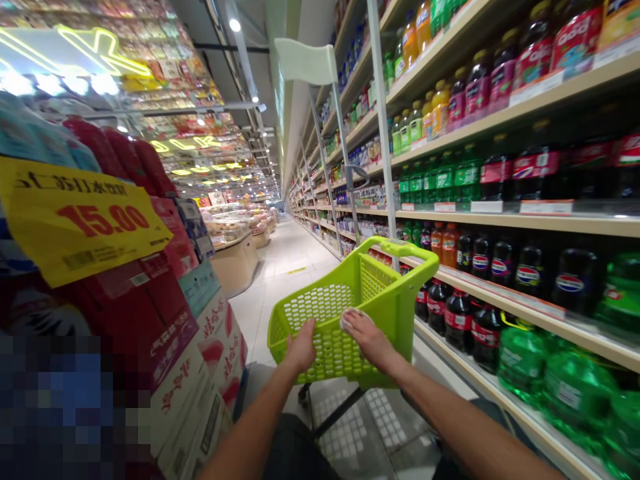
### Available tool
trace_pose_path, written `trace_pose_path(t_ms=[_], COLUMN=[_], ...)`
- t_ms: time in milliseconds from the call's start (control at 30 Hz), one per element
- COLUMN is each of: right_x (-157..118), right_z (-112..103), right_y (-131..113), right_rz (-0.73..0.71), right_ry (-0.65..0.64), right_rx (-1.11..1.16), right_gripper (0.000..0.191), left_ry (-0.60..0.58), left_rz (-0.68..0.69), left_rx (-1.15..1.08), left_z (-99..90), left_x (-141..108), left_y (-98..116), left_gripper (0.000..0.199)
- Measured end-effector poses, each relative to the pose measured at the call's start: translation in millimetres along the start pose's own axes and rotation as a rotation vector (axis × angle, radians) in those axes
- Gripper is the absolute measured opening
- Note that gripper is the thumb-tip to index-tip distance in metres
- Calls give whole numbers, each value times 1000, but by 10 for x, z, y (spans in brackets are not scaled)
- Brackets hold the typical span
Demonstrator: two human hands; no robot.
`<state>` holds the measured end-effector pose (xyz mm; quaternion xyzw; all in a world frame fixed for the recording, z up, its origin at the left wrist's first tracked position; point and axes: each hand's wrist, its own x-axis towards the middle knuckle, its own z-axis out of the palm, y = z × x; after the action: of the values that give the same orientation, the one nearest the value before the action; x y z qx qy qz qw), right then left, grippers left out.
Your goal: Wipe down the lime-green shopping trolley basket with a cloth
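A lime-green plastic shopping cart (340,360) with perforated walls stands in front of me, its near long side facing me. My left hand (303,345) is closed over the top rim of that side, toward the cart's low end, thumb up. Farther right on the same rim lies my right hand (369,335), its fingers pressing a small crumpled white cloth (346,321) against the plastic. Most of the cloth is hidden beneath the fingers. The cart's handle (400,248) rises at the right end, and the visible part of the basket holds nothing.
Shelves of drink bottles (445,313) line the right side close to the cart. On the left are stacked drink cartons (220,340) and a yellow price sign (85,217). The tiled aisle (285,247) runs ahead past a display counter (233,263). A blurred patch covers the lower left.
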<state>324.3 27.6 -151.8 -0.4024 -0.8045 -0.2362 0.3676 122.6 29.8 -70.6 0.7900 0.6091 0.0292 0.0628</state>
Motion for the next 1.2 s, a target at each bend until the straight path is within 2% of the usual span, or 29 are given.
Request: trace_pose_path(t_ms=[67,100,200,267,333,433,500,600,667,700,767,867,933,1000,1067,1133,1200], right_x=[108,55,-393,-627,-594,-236,-145,-463,-706,-739,-558,91,435,539,440,266,128], right_z=[-16,21,195,227,131,-97,-167,-108,-55,-49,-82,-161,-215,-323,-533,-829,-1118], right_y=[55,55,-25,-64,-29,152,277,359,335,301,202,74,100,266,559,901,1182], right_rz=[8,15,49,69,69,68,97,142,147,140,108,48,34,21,30,101,230], right_ry=[18,-5,-158,-208,-161,-25,13,-31,-60,-63,-47,-13,-61,-118,-149,-143,-90], right_rx=[-7,-7,11,25,19,-16,-42,-70,-73,-68,-53,-50,-91,-141,-197,-267,-326], right_gripper=[37,36,28,23,25,37,41,40,36,35,34,35,30,25,25,29,32], left_ry=[-10,-16,-26,-24,-14,-9,-13,-11,-7,3,40,104,124,128,128,142,157], left_rz=[6,6,-1,6,45,79,74,69,50,40,18,-8,-6,10,31,42,42], left_rx=[12,22,65,89,101,110,115,136,138,136,131,145,172,201,224,237,235], left_z=[9,14,14,10,17,45,60,66,74,84,118,189,226,245,257,274,295], left_x=[15,13,1,16,51,91,82,32,6,0,2,6,-9,-39,-74,-103,-121], left_y=[34,50,102,163,250,376,419,428,430,436,449,451,430,400,374,361,364], left_gripper=[76,77,78,79,79,77,76,78,78,78,75,73,74,76,78,81,82])
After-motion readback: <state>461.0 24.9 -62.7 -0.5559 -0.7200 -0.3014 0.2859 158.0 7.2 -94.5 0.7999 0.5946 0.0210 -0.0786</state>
